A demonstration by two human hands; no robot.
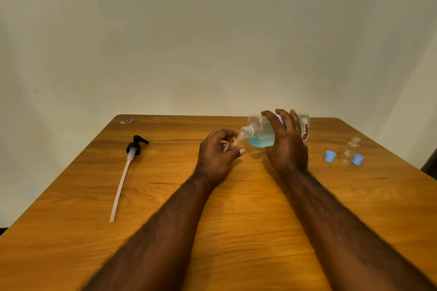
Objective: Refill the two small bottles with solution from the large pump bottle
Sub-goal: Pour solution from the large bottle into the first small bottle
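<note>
Two hands: both are over the middle of the table [165, 208], near each other but not touching, each curled round a bottle.
Left hand [216, 152]: fingers and thumb wrap a small clear bottle [234, 142]; the fingers hide most of it and only its neck shows.
Right hand [287, 146]: grips the large bottle [261, 133] from the near side, fingers over the top.
Large bottle: tipped on its side, its open threaded neck points left and down at the small bottle's mouth; whether the two touch cannot be told.
Blue liquid [261, 142]: pooled along the large bottle's lower side.
Second small bottle [349, 151]: upright and uncapped, right of the right hand and well apart from it.
Blue caps: one [329, 156] lies left of that bottle, the other [357, 159] just beside its base on the right.
Pump head [135, 147]: black, lying on the table well left of the left hand, its long white tube [120, 186] pointing toward the near edge.
Scrap [126, 121]: small, at the far left corner.
Wall [212, 42]: plain and pale behind the table.
</note>
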